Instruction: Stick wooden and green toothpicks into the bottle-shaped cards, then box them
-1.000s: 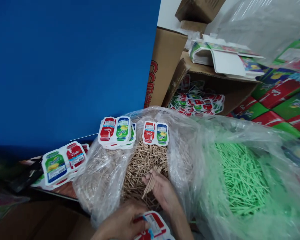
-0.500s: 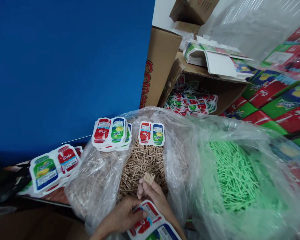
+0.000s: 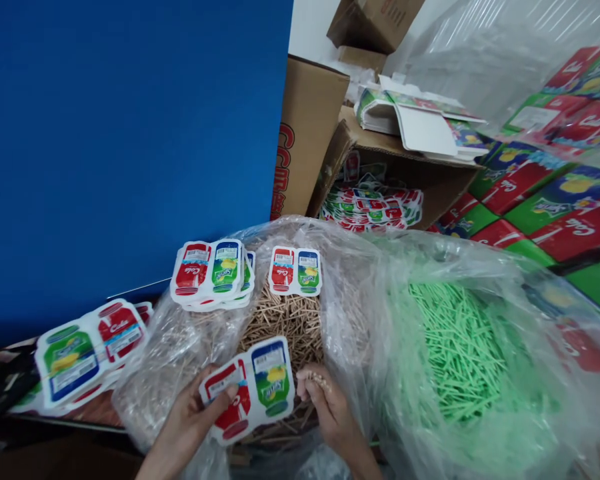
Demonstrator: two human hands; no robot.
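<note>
My left hand (image 3: 193, 415) grips a two-part card (image 3: 271, 381) by its red Cola half, thumb on top. The card's other half is a green and blue Sprite jar shape. Just right of it, my right hand (image 3: 334, 413) is closed round a small bunch of thin brown sticks (image 3: 320, 380), whose ends show at the fingers. Both hands are above an open clear plastic bag (image 3: 350, 293) of loose brown sticks (image 3: 285, 317). A single similar card (image 3: 295, 271) rests at the far side of the heap, and a stack of cards (image 3: 207, 275) lies to its left.
More cards (image 3: 90, 353) lie at far left, beside a blue panel (image 3: 130, 133). Green sticks (image 3: 455, 353) fill a bag on the right. Behind stands an open carton (image 3: 445, 193) with many cards inside. Printed Cola and Sprite boxes (image 3: 575, 207) are stacked at right.
The card in my left hand has risen and turned, and is now over the brown heap. My right hand has moved right, away from the left, with the sticks turned end-on.
</note>
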